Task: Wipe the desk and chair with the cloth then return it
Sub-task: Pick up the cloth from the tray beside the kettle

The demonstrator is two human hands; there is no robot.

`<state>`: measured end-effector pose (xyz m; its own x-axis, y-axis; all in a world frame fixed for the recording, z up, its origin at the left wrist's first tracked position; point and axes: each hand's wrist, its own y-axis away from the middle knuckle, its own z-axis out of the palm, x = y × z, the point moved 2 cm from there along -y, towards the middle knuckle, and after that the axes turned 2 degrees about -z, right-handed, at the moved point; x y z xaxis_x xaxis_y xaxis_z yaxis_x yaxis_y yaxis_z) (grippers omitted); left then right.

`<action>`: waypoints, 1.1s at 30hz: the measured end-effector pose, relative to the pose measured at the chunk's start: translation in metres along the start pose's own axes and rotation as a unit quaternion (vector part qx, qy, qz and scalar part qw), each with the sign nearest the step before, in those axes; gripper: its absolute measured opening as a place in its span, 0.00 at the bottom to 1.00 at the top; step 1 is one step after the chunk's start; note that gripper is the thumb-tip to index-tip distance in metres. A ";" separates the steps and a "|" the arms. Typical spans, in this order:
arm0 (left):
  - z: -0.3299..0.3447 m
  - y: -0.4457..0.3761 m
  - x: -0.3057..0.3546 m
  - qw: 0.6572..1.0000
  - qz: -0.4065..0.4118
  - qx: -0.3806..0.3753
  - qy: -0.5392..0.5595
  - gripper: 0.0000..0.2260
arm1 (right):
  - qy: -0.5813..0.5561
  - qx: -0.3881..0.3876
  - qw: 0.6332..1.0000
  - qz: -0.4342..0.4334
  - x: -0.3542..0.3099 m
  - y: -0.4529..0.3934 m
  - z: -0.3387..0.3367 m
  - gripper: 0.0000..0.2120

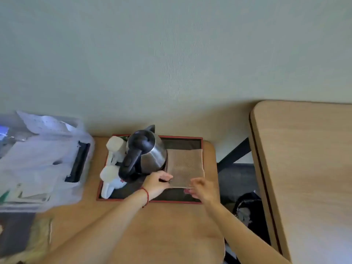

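Observation:
A folded beige cloth (184, 165) lies flat on the right part of a dark tray with a red rim (148, 201), which rests on the wooden desk (162, 231). My left hand (156, 182) pinches the cloth's near left corner, fingers closed on its edge. My right hand (202, 188) touches the cloth's near right corner, its fingers curled over the edge. No chair can be seen in the head view.
A steel kettle with a black handle (143, 153) and white cups (112, 168) stand on the tray just left of the cloth. A clear plastic box of papers (38, 161) fills the desk's left side. A second wooden top (308, 168) lies to the right across a gap.

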<state>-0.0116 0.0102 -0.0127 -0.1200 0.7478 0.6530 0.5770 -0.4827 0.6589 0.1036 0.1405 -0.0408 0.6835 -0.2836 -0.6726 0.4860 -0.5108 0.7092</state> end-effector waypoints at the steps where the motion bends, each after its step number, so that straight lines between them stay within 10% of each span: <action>1: 0.005 -0.014 -0.007 0.996 0.035 0.023 -0.079 0.13 | 0.030 0.002 0.999 -0.024 0.005 -0.011 0.002 0.08; 9: 0.033 -0.070 -0.030 0.918 0.107 0.018 -0.382 0.15 | 0.359 0.060 0.903 -0.229 -0.017 -0.066 0.008 0.16; 17: 0.040 -0.080 -0.033 0.878 0.112 0.037 -0.464 0.12 | 0.614 0.046 0.754 -0.229 -0.046 -0.112 0.012 0.34; 22: 0.025 -0.077 -0.038 0.905 0.110 0.050 -0.408 0.09 | 0.668 0.077 0.697 -0.249 -0.048 -0.120 0.015 0.18; 25: 0.021 -0.076 -0.041 0.922 0.107 0.063 -0.366 0.07 | 0.626 0.075 0.715 -0.302 -0.043 -0.116 0.015 0.11; 30: 0.025 -0.074 -0.041 0.945 0.089 0.074 -0.305 0.07 | 0.223 -0.026 0.942 -0.249 -0.042 -0.099 0.007 0.07; 33: 0.029 -0.069 -0.031 0.968 0.068 0.085 -0.228 0.08 | 0.075 -0.014 0.970 -0.229 -0.044 -0.076 0.004 0.16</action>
<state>-0.0246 0.0336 -0.0895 0.3127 0.8243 0.4719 0.6922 -0.5380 0.4811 0.0344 0.1880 -0.0659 0.4629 0.0910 -0.8817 0.7712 -0.5317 0.3501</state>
